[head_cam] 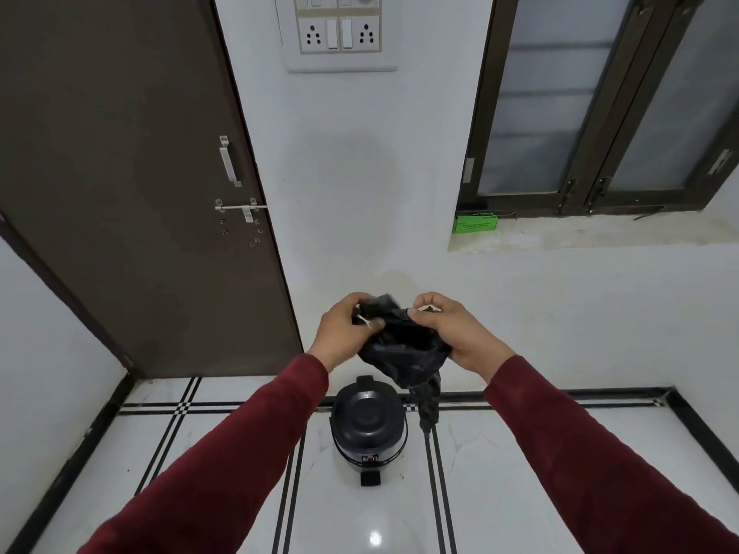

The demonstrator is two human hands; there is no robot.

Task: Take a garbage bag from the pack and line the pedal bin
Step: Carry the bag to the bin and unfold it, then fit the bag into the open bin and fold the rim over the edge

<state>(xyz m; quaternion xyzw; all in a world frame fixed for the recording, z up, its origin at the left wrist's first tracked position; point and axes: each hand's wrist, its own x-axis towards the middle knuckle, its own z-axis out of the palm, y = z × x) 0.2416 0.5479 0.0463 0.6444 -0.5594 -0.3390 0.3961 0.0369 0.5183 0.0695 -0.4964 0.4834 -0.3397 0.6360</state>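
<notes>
A crumpled black garbage bag hangs between my two hands, chest high, with a twisted tail dangling toward the floor. My left hand pinches its upper left edge, where a thin white tie shows. My right hand grips the upper right edge. Below them, on the white floor, stands the dark pedal bin with its lid shut and the pedal facing me. A green pack lies on the left end of the window sill.
A brown door with a latch is on the left. A switchboard is on the white wall ahead. A dark-framed window sits above the stone sill on the right. The floor tiles carry black stripes.
</notes>
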